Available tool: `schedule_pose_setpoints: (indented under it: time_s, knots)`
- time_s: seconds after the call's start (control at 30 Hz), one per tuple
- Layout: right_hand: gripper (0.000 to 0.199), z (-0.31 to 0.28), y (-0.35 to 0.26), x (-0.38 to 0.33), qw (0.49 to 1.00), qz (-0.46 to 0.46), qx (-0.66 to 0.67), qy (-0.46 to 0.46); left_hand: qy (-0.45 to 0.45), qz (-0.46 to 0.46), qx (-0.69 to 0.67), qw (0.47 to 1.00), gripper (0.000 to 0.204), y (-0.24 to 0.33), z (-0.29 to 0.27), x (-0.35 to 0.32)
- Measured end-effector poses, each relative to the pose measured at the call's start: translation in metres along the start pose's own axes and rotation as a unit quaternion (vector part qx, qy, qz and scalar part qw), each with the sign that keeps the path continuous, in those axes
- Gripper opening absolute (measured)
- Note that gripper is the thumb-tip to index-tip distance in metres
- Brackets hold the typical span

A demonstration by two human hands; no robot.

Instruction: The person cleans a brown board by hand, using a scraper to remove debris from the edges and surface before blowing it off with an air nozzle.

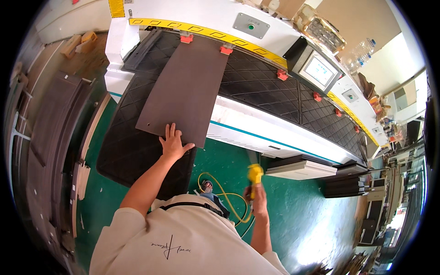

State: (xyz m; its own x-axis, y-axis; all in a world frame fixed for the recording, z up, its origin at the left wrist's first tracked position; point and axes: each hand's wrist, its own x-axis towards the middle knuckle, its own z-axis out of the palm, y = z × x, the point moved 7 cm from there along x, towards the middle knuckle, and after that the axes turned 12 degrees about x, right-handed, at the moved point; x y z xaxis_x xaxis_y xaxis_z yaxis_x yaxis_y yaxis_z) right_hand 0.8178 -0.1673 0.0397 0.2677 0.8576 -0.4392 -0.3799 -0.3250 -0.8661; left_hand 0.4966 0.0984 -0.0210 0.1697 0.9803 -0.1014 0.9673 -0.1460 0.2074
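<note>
A long dark brown panel (188, 87) lies on the black bed of a white machine, its far end under the beam by two red clamps. Fingers spread, my left hand (172, 143) rests on the panel's near edge, close to a small hole in its corner. My right hand (257, 201) is wrapped round a yellow air blow gun (255, 174), held off to the right of the panel over the floor. From the gun a yellow hose (224, 190) loops down by my feet. The gun's tip is blurred.
The machine's beam carries red clamps (282, 74), a yellow strip and a control screen (319, 70). Stacked panels (300, 169) stand low at right. More brown panels (57, 137) lean at left. A plastic bottle (361, 53) stands on the beam. The floor (293, 206) is green.
</note>
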Motion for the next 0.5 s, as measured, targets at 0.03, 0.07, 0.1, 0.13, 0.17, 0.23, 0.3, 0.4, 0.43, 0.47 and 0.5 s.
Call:
schedule_pose_setpoints:
  time_s: [0.03,0.07,0.1,0.13,0.17,0.23,0.3,0.4,0.43,0.47,0.5]
  knots:
    - [0.048,0.020,0.004,-0.004,0.992,0.075,-0.054,-0.082,-0.004,-0.005,-0.008,1.000,0.068,-0.006,0.001,0.001]
    - [0.049,0.043,0.004,-0.012,0.973,0.112,-0.097,-0.178,0.017,-0.007,-0.013,1.000,0.057,-0.009,-0.001,-0.002]
    - [0.050,0.051,0.003,-0.014,0.971,0.122,-0.105,-0.178,0.034,-0.006,-0.008,0.999,0.054,-0.008,-0.002,-0.001]
    - [0.050,0.061,0.006,-0.015,0.968,0.134,-0.113,-0.181,0.048,-0.008,-0.003,0.999,0.051,-0.009,0.000,-0.004]
    - [0.051,0.071,0.010,-0.013,0.964,0.147,-0.123,-0.185,0.064,-0.012,0.002,0.998,0.048,-0.013,0.001,-0.008]
    - [0.051,0.084,0.017,-0.007,0.959,0.187,-0.110,-0.184,0.094,-0.006,0.008,0.996,0.041,-0.023,0.006,-0.028]
    - [0.053,0.108,0.017,0.001,0.927,0.216,-0.144,-0.270,0.107,-0.001,0.005,0.994,0.037,-0.042,0.010,-0.056]
    - [0.056,0.117,0.026,0.025,0.910,0.181,-0.236,-0.289,0.100,0.014,-0.001,0.995,0.031,-0.081,-0.004,-0.116]
    - [0.057,0.125,0.021,0.032,0.914,0.183,-0.224,-0.283,0.100,0.013,0.004,0.995,0.029,-0.097,-0.013,-0.141]
    - [0.058,0.122,0.016,0.046,0.932,0.122,-0.231,-0.253,0.110,0.019,0.022,0.993,0.025,-0.115,-0.024,-0.163]
    - [0.059,0.115,0.014,0.059,0.944,0.065,-0.235,-0.221,0.116,0.025,0.042,0.992,0.021,-0.137,-0.032,-0.187]
